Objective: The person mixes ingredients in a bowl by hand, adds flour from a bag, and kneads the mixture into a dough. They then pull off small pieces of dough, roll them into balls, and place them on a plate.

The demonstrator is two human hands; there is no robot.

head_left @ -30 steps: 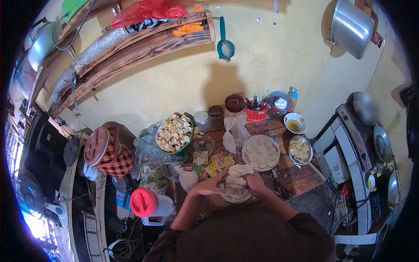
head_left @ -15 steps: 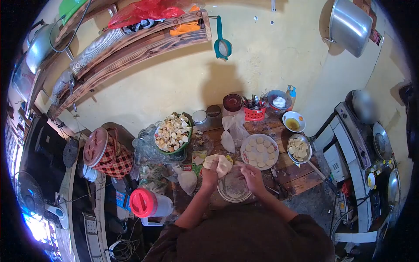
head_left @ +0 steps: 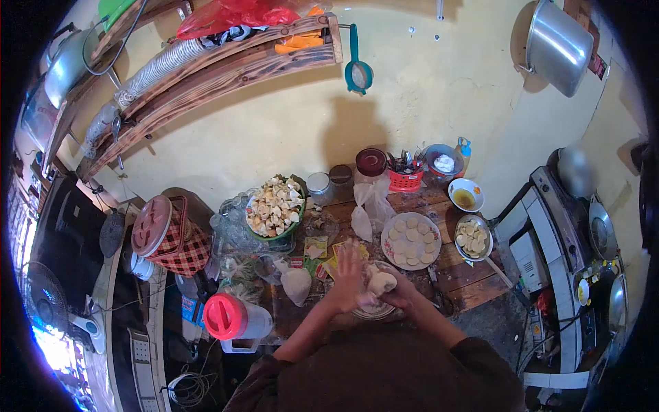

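My left hand (head_left: pixel 348 280) is raised with its fingers stretched out and spread, its palm side close to a pale lump of dough (head_left: pixel 382 280). My right hand (head_left: pixel 403 296) holds that dough from the right, and most of its fingers are hidden behind it. Below both hands is a glass bowl (head_left: pixel 376 315) with a whitish powdery bottom, largely covered by the hands. Just beyond my right hand stands a floral-rimmed plate (head_left: pixel 435 257) with several flat, pale dough rounds laid out on it.
A pan (head_left: pixel 488 245) of pale pieces and a bowl of yellow liquid (head_left: pixel 465 196) sit to the right. On the left are a green basin of chopped pieces (head_left: pixel 276 209), a bag of white powder (head_left: pixel 296 285) and a red-lidded jug (head_left: pixel 226 316). A knife (head_left: pixel 435 281) lies by the plate.
The dough has moved from my left hand to my right hand, over the bowl. My left hand has let go and spread its fingers. The view has shifted slightly.
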